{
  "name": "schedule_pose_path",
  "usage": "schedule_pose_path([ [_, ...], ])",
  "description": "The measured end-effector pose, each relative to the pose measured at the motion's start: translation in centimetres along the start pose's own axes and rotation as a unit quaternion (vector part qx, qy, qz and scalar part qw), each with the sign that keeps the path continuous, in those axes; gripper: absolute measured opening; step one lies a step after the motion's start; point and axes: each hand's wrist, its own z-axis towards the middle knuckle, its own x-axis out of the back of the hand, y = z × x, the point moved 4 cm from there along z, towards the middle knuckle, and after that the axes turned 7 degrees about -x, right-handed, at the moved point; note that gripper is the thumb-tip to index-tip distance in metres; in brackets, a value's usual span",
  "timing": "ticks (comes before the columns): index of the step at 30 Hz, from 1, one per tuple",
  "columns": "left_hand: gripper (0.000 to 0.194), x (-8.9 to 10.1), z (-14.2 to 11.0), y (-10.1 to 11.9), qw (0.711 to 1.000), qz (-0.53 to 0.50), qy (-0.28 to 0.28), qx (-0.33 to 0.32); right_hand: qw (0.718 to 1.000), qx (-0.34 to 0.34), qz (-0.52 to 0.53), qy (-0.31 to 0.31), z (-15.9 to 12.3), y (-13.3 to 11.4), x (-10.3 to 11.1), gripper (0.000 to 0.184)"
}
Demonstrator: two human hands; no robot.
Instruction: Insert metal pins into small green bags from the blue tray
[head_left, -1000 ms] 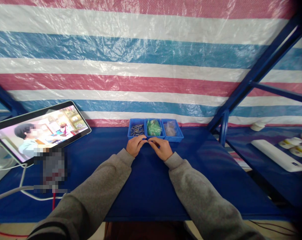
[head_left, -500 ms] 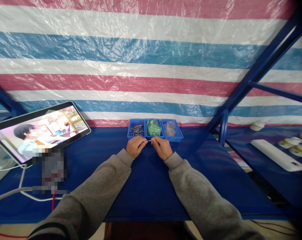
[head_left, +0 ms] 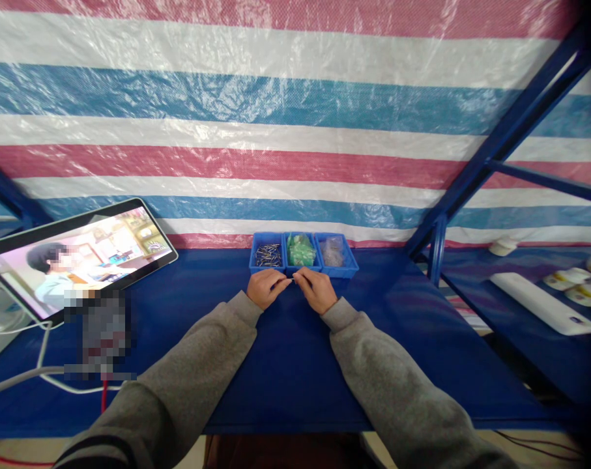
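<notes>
My left hand [head_left: 266, 288] and my right hand [head_left: 317, 290] meet above the blue table, just in front of three small blue bins. Thumb and fingers of each hand are pinched together, with a tiny thin metal piece [head_left: 292, 279] between the two sets of fingertips. It is mostly covered, so its exact kind cannot be made out. The left bin [head_left: 267, 237] contains many slim dark and silvery metal parts [head_left: 268, 255]. Green plastic wrapping [head_left: 301, 249] fills the middle bin, and clear plastic bags or pieces [head_left: 332, 251] lie in the right bin [head_left: 351, 266].
At the left stands a tilted tablet [head_left: 87, 260] playing a video, with white and red cables beside it. A blue metal frame [head_left: 490, 153] rises on the right. Beyond it are a white elongated device [head_left: 542, 303] and several rolls [head_left: 569, 278]. Striped sheeting [head_left: 275, 166] hangs behind.
My fingertips have come slightly closer together, and less of the metal piece shows between them. The arms and bins keep their places.
</notes>
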Motion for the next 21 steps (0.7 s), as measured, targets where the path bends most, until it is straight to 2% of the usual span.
schedule_pose_path([
  [3, 0.024, -0.1, 0.02, 0.04, 1.0, -0.004, -0.001, -0.006, 1.0, -0.008, -0.005, -0.001, 0.01, 0.12, 0.0, 0.037],
  [9, 0.041, -0.16, -0.06, 0.12, 0.999, 0.049, -0.006, -0.024, 1.0, 0.004, -0.002, -0.014, -0.07, -0.4, 0.16, 0.038],
  [12, 0.043, 0.07, -0.09, 0.17, 0.998, 0.064, 0.005, -0.024, 1.0, 0.016, -0.002, -0.017, -0.07, -0.49, 0.12, 0.041],
  [18, 0.025, 0.24, 0.21, 0.35, 1.0, -0.001, 0.002, -0.006, 1.0, 0.015, -0.018, -0.015, -0.02, 0.27, -0.32, 0.047],
  [21, 0.023, 0.21, 0.26, 0.44, 1.0, -0.005, 0.005, -0.002, 1.0, 0.011, -0.016, -0.017, -0.04, 0.38, -0.38, 0.05],
])
